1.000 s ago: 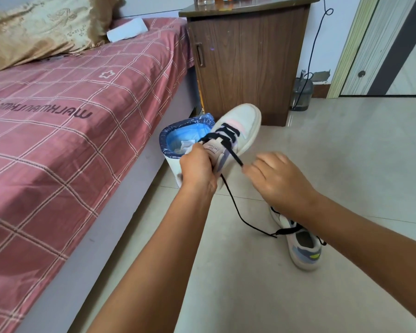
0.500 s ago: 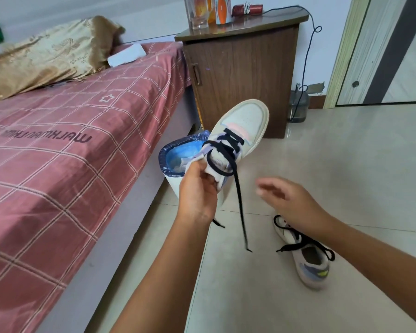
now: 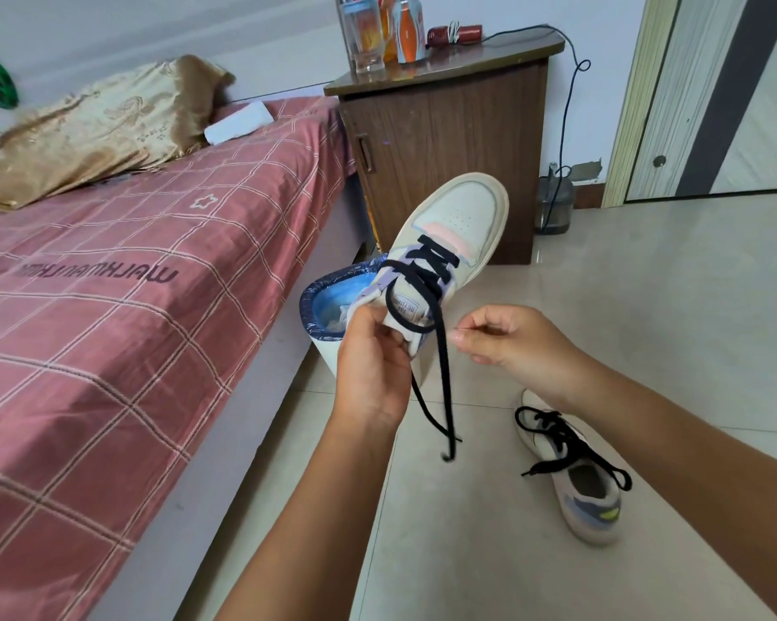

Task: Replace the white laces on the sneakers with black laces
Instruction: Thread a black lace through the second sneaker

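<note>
My left hand (image 3: 371, 365) fingers grip the sneaker (image 3: 449, 244); my right hand (image 3: 509, 336) fingers pinch together just beside the dangling black lace (image 3: 442, 351).

We record colours only. Held sneaker (image 3: 460, 217) — cream-white upper, pink band, lilac eyelet strip; its lace (image 3: 442, 351) is black. Second sneaker (image 3: 588, 499) on the floor (image 3: 646, 307): off-white, blue-grey heel with a yellow-green mark, black lace. Floor tiles pale beige. Bedsheet (image 3: 131, 307) — dusty red with a thin pale check and dark lettering. Pillow (image 3: 99, 127) gold, floral pattern. Cabinet (image 3: 458, 141) dark brown woodgrain. Bin (image 3: 328, 307) white, blue liner.
</note>
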Demonstrator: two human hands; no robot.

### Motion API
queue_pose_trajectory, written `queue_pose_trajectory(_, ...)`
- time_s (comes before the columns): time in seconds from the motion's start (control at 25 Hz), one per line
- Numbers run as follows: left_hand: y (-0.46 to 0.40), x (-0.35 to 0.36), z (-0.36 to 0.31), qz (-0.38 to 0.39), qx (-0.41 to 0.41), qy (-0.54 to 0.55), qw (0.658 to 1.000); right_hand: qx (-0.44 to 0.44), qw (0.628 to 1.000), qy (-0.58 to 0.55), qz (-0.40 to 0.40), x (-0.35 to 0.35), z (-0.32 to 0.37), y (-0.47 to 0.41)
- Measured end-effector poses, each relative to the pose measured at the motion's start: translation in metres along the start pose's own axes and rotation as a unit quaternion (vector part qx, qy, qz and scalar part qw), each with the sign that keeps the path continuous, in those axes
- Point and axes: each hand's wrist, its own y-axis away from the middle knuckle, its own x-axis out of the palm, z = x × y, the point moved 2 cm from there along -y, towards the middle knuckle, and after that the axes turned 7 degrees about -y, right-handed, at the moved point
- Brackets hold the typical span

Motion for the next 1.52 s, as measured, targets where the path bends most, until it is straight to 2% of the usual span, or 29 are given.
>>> queue_pose_trajectory(0.12,0.005,0.007,0.002,0.018,0.000,0.006,1.000,-0.017,0.999,0.003,-0.043,0.007,0.008,0.000)
queue_pose_trajectory(0.24,0.011,0.015,0.005,0.017,0.001,0.003,1.000,-0.037,0.995,0.072,-0.064,0.015,0.014,-0.003)
queue_pose_trajectory(0.32,0.013,0.015,0.006,0.018,-0.003,0.000,1.000,-0.028,0.997,0.073,-0.024,0.012,0.013,-0.002)
queue_pose_trajectory(0.44,0.013,0.011,0.002,0.001,-0.015,0.024,1.000,-0.011,0.995,0.057,0.078,-0.004,0.010,0.003)
queue_pose_trajectory(0.52,0.009,0.009,-0.002,-0.005,-0.016,0.062,0.998,0.060,0.985,0.081,0.143,-0.021,0.003,0.005)
queue_pose_trajectory(0.56,0.008,0.009,-0.006,-0.005,-0.011,0.071,0.997,0.120,0.971,0.109,0.176,-0.031,-0.003,0.007)
queue_pose_trajectory(0.64,0.008,0.008,-0.008,-0.010,-0.002,0.070,0.998,0.227,0.918,0.226,0.232,-0.046,-0.014,0.015)
queue_pose_trajectory(0.68,0.009,0.009,-0.008,-0.014,0.001,0.065,0.998,0.248,0.891,0.290,0.247,-0.052,-0.016,0.018)
queue_pose_trajectory(0.72,0.010,0.010,-0.007,-0.016,0.001,0.062,0.998,0.240,0.879,0.331,0.247,-0.054,-0.014,0.019)
queue_pose_trajectory(0.76,0.010,0.011,-0.006,-0.019,-0.003,0.060,0.998,0.204,0.889,0.334,0.237,-0.050,-0.008,0.019)
queue_pose_trajectory(0.8,0.010,0.012,-0.005,-0.019,-0.004,0.065,0.998,0.161,0.917,0.292,0.219,-0.043,0.001,0.017)
queue_pose_trajectory(0.88,0.011,0.016,-0.002,-0.009,-0.003,0.072,0.997,0.107,0.973,0.128,0.162,-0.024,0.017,0.013)
queue_pose_trajectory(0.96,0.017,0.021,-0.001,0.002,-0.002,0.055,0.999,0.060,0.993,0.012,0.099,-0.008,0.021,0.006)
queue_pose_trajectory(1.04,0.018,0.024,-0.001,0.001,0.012,0.044,0.999,0.021,0.997,-0.049,0.049,0.000,0.020,0.001)
queue_pose_trajectory(1.12,0.019,0.025,-0.002,-0.002,0.030,0.058,0.998,0.006,0.997,-0.067,0.038,-0.003,0.016,-0.001)
queue_pose_trajectory(1.24,0.023,0.024,-0.006,-0.012,0.063,0.072,0.995,0.009,0.994,-0.089,0.058,-0.010,0.008,-0.001)
queue_pose_trajectory(1.44,0.025,0.026,-0.015,0.013,0.079,0.081,0.993,-0.014,0.968,-0.223,0.113,-0.011,0.008,0.001)
queue_pose_trajectory(1.52,0.024,0.026,-0.017,0.004,0.075,0.069,0.995,-0.042,0.973,-0.198,0.115,-0.011,0.011,0.003)
